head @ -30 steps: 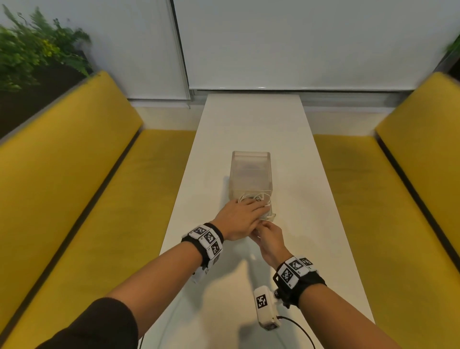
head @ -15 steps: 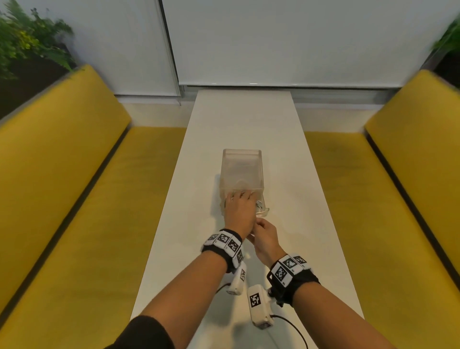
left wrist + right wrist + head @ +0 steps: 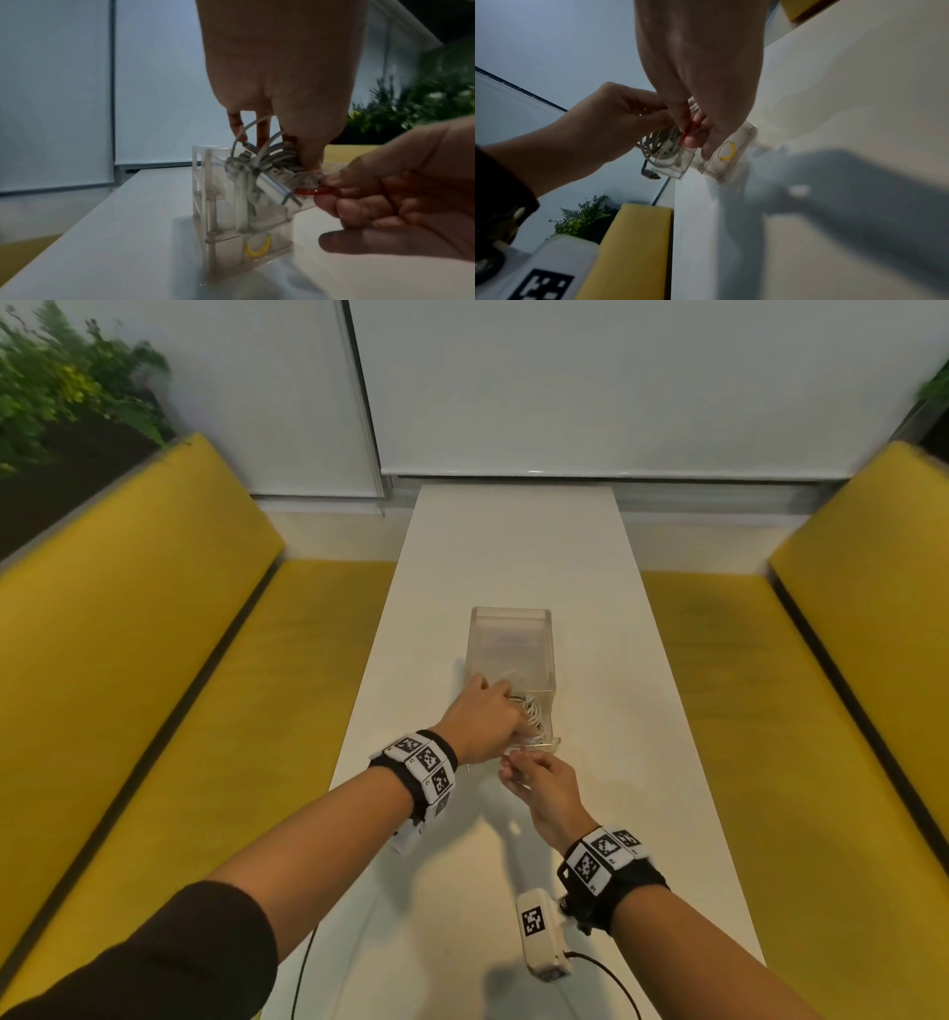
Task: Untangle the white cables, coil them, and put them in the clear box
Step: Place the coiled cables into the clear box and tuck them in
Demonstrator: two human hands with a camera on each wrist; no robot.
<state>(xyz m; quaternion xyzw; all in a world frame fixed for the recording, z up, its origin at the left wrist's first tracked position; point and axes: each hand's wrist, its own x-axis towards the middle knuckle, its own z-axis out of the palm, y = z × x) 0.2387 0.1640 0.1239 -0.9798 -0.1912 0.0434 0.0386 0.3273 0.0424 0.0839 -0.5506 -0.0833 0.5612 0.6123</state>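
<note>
Hands meet at the near end of the clear box [image 3: 511, 649], which sits mid-bench [image 3: 513, 546] between two yellow seats [image 3: 154, 660]. From the head view, the left hand [image 3: 480, 719] reaches over the near rim, fingers curled round the coiled white cables [image 3: 531, 711], and the right hand [image 3: 542, 785] is just beside the box's near corner.

Over to the left wrist view: the left hand's grip is clamped on the bundle of cables [image 3: 267, 160], thumb and fingers holding it at the top of the box [image 3: 231, 213], only partly sunk in. The right hand [image 3: 401, 192] pinches a red band [image 3: 308, 191] against the coil. A yellow band [image 3: 257, 247] lies in the lower compartment.

Right wrist view now: the same pinch on the red band [image 3: 689, 130], and one plug end [image 3: 650, 174] dangles outside the box wall.

So, by my reading, untangling and coiling look done; what's left is seating the coil fully, tucking that loose plug in and letting go.
</note>
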